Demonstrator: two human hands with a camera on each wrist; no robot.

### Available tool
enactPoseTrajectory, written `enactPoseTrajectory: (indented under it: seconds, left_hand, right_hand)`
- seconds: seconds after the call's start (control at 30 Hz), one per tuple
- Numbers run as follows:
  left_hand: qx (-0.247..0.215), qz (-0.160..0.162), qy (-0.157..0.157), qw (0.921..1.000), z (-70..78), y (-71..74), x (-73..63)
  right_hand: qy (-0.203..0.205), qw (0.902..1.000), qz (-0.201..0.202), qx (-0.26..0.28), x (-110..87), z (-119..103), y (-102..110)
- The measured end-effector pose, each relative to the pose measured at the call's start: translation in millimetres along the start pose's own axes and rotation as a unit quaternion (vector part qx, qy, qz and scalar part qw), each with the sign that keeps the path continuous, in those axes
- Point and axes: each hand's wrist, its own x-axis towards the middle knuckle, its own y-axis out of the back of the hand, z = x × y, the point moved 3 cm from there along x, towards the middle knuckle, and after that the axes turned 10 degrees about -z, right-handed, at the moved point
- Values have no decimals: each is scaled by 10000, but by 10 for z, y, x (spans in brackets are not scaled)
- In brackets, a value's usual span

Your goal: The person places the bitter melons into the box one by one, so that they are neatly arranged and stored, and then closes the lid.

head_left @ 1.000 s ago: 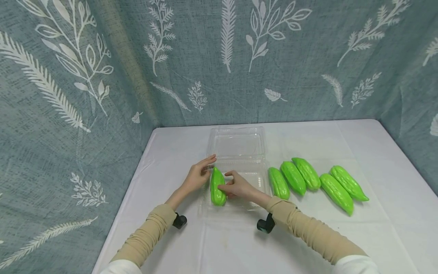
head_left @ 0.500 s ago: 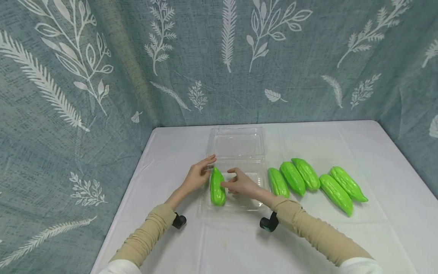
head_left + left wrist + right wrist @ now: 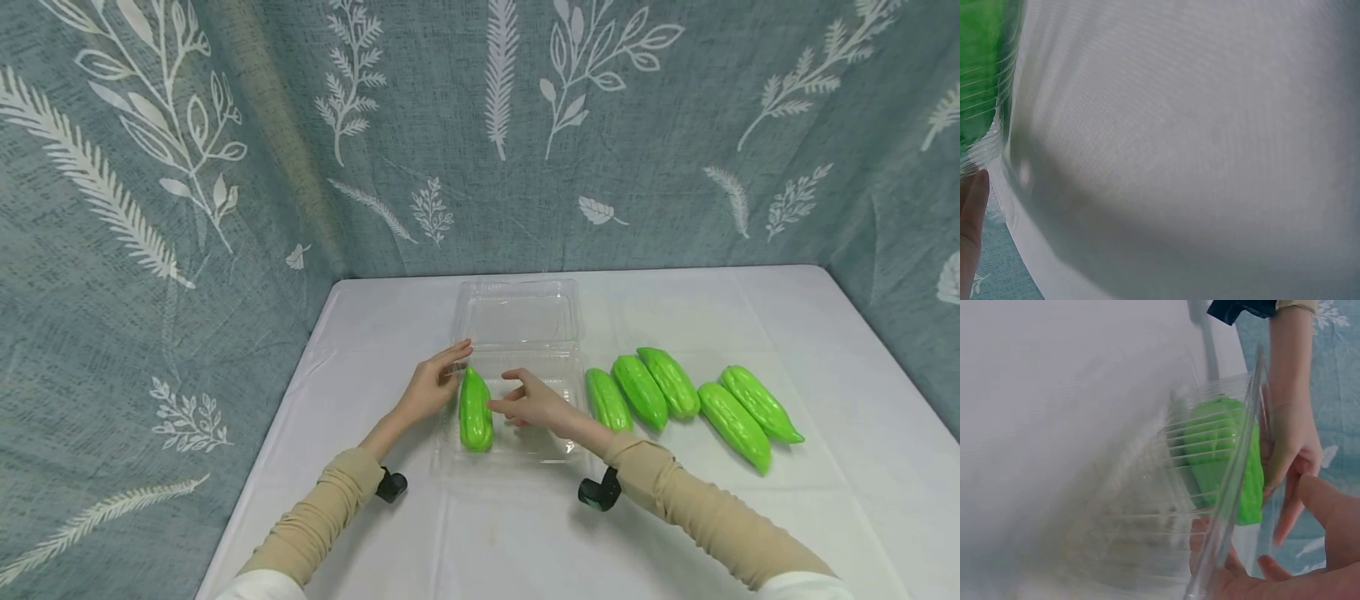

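In the head view, a glossy green bitter melon [image 3: 476, 412] lies lengthwise along the left side of a clear plastic clamshell box [image 3: 551, 450]. My right hand [image 3: 534, 404] hovers over the box just right of the melon, thumb and fingers apart, holding nothing. At the box's left rim my left hand [image 3: 429, 387] rests with fairly straight fingers against the plastic. The left wrist view catches only a fingertip [image 3: 979, 187] by the ribbed wall. Through that wall, the right wrist view shows the melon [image 3: 1216, 447] between the two hands.
The box's lid [image 3: 517, 317] lies folded back behind it. Right of the box, several more bitter melons [image 3: 671, 383] lie on the white tablecloth [image 3: 675, 517]. A patterned blue-grey curtain [image 3: 525, 217] encloses the back and sides. Each wrist carries a small black camera [image 3: 600, 492].
My right hand has let go of the bitter melon and drawn slightly right, its fingers now spread. The melon stays in the box, and my left hand has kept its place.
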Motion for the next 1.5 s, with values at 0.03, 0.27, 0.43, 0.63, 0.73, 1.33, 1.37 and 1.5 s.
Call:
enactPoseTrajectory:
  seconds: [0.03, 0.27, 0.43, 0.63, 0.73, 1.33, 1.37, 1.5]
  left_hand:
    - [-3, 2, -9, 10000, -1, -2, -3]
    - [-90, 28, -33, 10000, -4, -7, -19]
    - [-172, 41, -69, 9998, -11, -11, -11]
    - [-53, 45, -39, 10000, -4, -1, 5]
    - [11, 64, -36, 10000, 8, 8, 13]
    - [222, 55, 49, 9997, -37, 3, 6]
    - [222, 47, 50, 9997, -38, 4, 4]
    - [193, 32, 16, 9998, -26, 10, -11]
  right_hand:
    - [-11, 10000, 21, -8, -5, -3, 3]
    - [101, 9999, 29, -62, -40, -46, 48]
    - [267, 9996, 10, -101, -59, -71, 104]
    - [350, 9993, -96, -117, -107, -76, 164]
    - [427, 9989, -118, -130, -133, -71, 202]
    - [822, 9961, -248, -180, -394, -41, 489]
    - [837, 9960, -243, -211, -405, -33, 501]
    - [917, 9950, -239, -299, -439, -7, 531]
